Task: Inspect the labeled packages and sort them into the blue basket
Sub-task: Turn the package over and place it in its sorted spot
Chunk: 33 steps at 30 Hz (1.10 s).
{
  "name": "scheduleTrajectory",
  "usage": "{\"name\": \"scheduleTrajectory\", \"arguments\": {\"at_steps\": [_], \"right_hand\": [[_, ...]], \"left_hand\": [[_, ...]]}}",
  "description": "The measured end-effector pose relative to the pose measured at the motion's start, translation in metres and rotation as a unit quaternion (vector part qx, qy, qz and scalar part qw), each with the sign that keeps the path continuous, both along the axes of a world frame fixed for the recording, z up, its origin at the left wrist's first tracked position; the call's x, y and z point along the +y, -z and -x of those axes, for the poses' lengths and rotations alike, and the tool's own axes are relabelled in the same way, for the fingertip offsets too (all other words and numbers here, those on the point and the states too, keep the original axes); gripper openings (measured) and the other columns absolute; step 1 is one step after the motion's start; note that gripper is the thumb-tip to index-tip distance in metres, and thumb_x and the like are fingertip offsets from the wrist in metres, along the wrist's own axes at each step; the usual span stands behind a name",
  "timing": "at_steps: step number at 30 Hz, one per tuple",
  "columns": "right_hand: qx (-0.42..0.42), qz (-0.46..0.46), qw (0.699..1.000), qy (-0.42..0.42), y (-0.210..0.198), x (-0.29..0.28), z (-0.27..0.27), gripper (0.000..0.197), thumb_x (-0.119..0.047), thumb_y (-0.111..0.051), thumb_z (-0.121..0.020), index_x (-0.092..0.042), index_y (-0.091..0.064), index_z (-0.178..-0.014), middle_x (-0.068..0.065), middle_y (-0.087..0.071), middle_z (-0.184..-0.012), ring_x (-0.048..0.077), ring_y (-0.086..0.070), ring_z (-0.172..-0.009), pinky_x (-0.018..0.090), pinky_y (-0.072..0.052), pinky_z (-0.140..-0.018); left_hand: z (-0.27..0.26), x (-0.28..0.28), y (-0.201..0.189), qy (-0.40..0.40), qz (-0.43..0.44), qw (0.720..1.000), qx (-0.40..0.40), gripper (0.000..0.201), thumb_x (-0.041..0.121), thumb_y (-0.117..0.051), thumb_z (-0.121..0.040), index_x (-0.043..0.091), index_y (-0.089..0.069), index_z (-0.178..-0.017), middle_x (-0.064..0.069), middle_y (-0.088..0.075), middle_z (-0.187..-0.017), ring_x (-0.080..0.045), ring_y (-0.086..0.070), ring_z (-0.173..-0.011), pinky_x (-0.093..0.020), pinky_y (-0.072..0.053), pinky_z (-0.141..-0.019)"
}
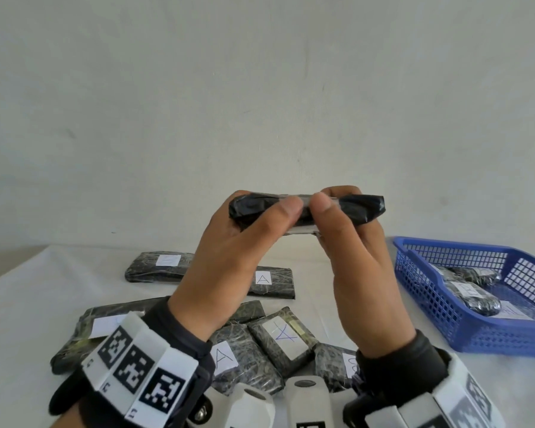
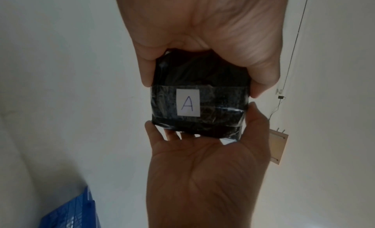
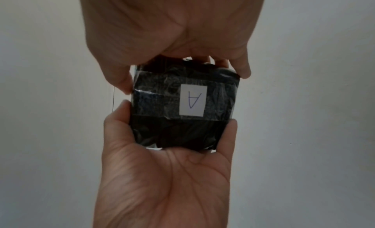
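While the person holds both hands up in front of the pale wall (image 1: 260, 88), the loose packages lie spread over the white table (image 1: 19, 304) below. Farthest left is a long black package with a blank-looking white label (image 1: 105, 327), and behind it another with a faint label (image 1: 158, 267). The left hand (image 1: 226, 261) is raised above these, its thumb and fingers pinching the left end of the held package (image 1: 362, 208), a flat black plastic-wrapped parcel held level in the air, edge-on to the person. From the left wrist view its white label (image 2: 188, 104) reads "A" in blue ink. Beneath the hands, on the table, sit more black packages, one behind marked "A" (image 1: 269, 281), one in front marked "A" (image 1: 229, 356) and one with a blue scrawl (image 1: 283, 336) leaning on it. The right hand (image 1: 359, 267) grips the held package's other half, thumb in front and fingers behind, the two thumb tips nearly touching. Off to the right stands the blue basket (image 1: 430, 291), on the table, with wrapped packages (image 1: 476, 296) already lying inside it; one shows what looks like a "B".
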State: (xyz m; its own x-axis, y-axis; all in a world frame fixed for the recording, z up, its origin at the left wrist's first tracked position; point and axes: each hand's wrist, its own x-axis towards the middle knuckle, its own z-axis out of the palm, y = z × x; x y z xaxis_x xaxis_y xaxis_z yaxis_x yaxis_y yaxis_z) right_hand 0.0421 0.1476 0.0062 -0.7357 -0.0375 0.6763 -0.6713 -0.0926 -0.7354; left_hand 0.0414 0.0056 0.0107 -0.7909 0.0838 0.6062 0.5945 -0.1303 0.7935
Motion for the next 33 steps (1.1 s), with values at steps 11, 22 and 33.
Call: {"name": "scheduleTrajectory", "arguments": {"at_steps": [11, 22, 33], "right_hand": [[0.001, -0.066, 0.998, 0.018, 0.007, 0.013, 0.007, 0.025, -0.056, -0.038, -0.093, -0.047, -0.054, -0.110, -0.002, -0.050, -0.133, 0.037, -0.044, -0.143, 0.060, -0.030, -0.122], [-0.050, -0.027, 0.998, -0.003, -0.001, 0.007, 0.001, 0.026, -0.061, -0.054, -0.091, -0.040, -0.064, -0.080, -0.017, -0.066, -0.093, 0.005, -0.062, -0.101, 0.027, -0.048, -0.096], [-0.006, -0.025, 1.000, 0.011, -0.002, -0.003, -0.002, 0.045, -0.045, -0.065, -0.095, -0.002, -0.068, -0.107, 0.004, -0.077, -0.100, 0.015, -0.074, -0.104, 0.025, -0.055, -0.090]], "left_hand": [[0.006, -0.006, 0.007, 0.047, -0.085, 0.993, -0.062, 0.039, 0.065, -0.066, -0.073, 0.029, -0.075, -0.086, -0.019, -0.065, -0.115, -0.031, -0.062, -0.125, -0.053, -0.050, -0.111], [0.005, -0.006, 0.002, 0.039, -0.055, 0.996, -0.056, 0.031, 0.066, -0.071, -0.068, 0.036, -0.075, -0.076, 0.001, -0.072, -0.101, -0.014, -0.068, -0.110, -0.054, -0.049, -0.111], [0.002, -0.001, 0.001, 0.026, -0.021, 0.999, -0.027, 0.043, 0.061, -0.064, -0.075, 0.019, -0.074, -0.077, -0.002, -0.062, -0.089, -0.014, -0.060, -0.094, -0.043, -0.045, -0.094]]}}
